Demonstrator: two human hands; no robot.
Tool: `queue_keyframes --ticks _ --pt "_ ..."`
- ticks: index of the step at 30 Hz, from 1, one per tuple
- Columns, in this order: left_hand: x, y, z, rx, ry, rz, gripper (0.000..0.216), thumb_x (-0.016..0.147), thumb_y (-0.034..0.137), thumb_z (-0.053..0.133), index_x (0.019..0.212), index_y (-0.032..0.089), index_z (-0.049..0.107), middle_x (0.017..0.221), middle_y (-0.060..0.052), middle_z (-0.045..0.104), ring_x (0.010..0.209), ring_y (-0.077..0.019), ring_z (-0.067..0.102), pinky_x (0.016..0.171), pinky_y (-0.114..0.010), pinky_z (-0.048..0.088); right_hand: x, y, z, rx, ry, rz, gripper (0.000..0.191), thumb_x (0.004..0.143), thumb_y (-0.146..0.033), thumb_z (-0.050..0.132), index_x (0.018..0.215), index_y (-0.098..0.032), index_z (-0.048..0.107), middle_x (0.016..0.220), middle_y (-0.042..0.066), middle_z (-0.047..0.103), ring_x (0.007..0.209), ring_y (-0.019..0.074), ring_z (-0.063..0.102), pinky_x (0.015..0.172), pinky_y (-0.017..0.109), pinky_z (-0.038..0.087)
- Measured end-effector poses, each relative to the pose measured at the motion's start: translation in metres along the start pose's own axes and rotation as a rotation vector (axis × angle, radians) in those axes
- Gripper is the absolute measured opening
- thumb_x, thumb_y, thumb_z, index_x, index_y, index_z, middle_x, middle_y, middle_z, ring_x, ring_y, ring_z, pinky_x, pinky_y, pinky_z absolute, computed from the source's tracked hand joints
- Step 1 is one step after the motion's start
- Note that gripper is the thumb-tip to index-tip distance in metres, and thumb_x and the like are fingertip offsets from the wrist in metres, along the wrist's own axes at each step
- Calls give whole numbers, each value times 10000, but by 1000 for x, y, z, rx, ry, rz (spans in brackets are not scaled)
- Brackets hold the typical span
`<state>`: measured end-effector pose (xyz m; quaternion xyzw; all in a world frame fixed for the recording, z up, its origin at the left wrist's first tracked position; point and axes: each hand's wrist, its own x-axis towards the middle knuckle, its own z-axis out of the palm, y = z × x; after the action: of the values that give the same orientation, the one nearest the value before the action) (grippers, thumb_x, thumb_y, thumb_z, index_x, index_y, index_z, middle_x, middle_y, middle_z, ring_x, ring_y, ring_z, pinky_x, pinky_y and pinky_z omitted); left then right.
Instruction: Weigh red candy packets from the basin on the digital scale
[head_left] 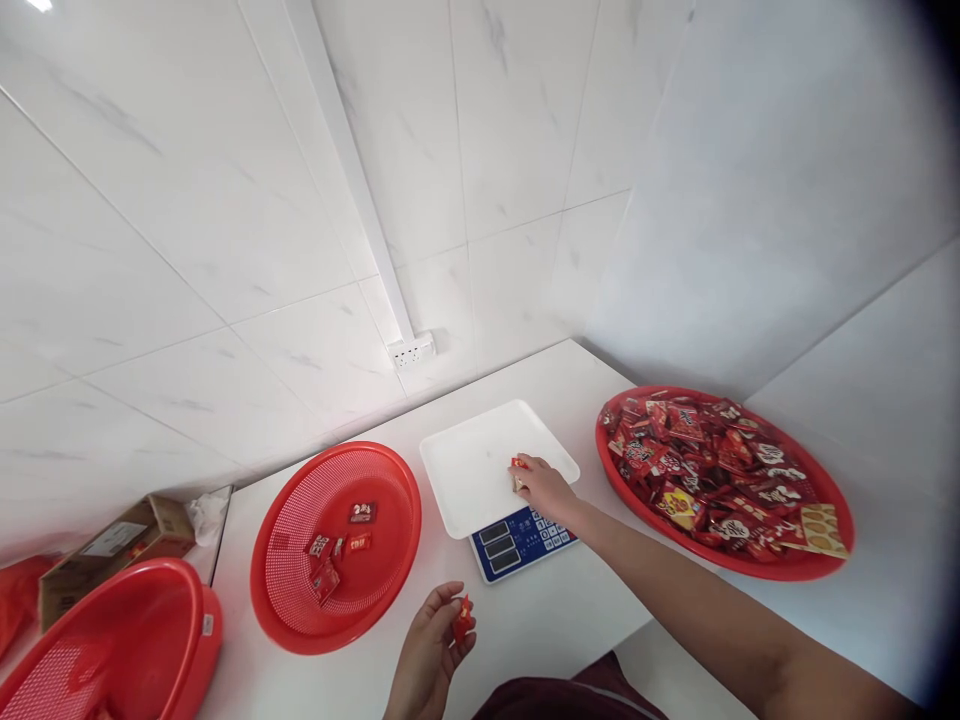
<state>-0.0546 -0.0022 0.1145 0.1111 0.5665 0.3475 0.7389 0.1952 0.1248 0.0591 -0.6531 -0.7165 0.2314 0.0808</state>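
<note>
My left hand (431,645) is closed on a small red snack packet (463,620), held in front of the digital scale (517,548). Over the right part of the scale's white pan (465,470), my right hand (549,490) pinches small packets, one red (518,463) and one tan (517,483). Whether these touch the pan I cannot tell. To the left, a red mesh basket (401,560) has several small packets (358,542) at its bottom. Many red packets (701,460) fill the wide red basket (814,575) on the right.
Another red basket (169,625) stands at the lower left, beside an open cardboard box (105,560). Behind the white table (540,620) rises a tiled wall (315,220) with a power socket (412,350). The right-hand basket stands close to the side wall.
</note>
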Motion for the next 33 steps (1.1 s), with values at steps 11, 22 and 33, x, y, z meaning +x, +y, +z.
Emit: queue_keyframes --ticks 11,22,33 --pt "-2 -1 -6 -16 -53 16 231 709 195 642 930 176 575 847 -39 603 717 -112 585 700 -253 475 23 -72 -3 547 -23 149 189 786 -204 526 956 -168 599 899 49 627 736 135 594 637 237 464" --pt "-4 32 -26 86 -90 171 328 589 201 779 870 172 612 850 -34 629 825 -144 589 853 -291 437 -43 -156 7 722 -311 -213 409 798 -410 520 1134 -189 599 1020 84 656 914 201 618 788 311 467" --pt "9 -14 110 239 -176 379 239 710 287 689 886 149 605 847 -69 667 804 -173 591 808 -315 411 -86 -26 -53 1133 -520 29 244 723 -342 606 871 -153 647 722 19 639 620 112 587 623 257 474"
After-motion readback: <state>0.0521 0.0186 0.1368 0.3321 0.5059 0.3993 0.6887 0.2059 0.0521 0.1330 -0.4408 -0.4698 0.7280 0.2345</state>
